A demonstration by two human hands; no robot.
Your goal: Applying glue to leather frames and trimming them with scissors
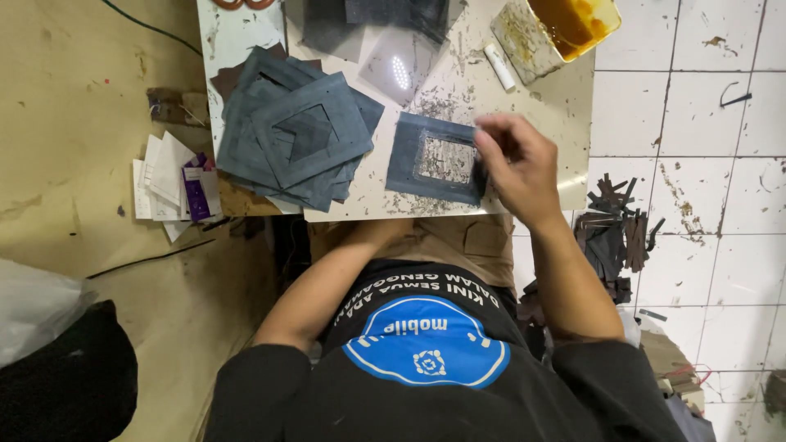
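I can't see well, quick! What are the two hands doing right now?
Right hand: fingers pinched on the right edge of the dark square frame piece.
Left hand: hidden under the table, cannot be told.

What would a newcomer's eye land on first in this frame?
The person's right hand presses the right edge of a dark grey square frame piece with a cut-out window at the table's centre. Left of it lies a fanned stack of similar dark grey frames; an amber glue tub sits top right.

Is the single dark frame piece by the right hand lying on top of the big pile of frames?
No, the single frame piece lies flat on the table under the right hand, apart from the pile of frames.
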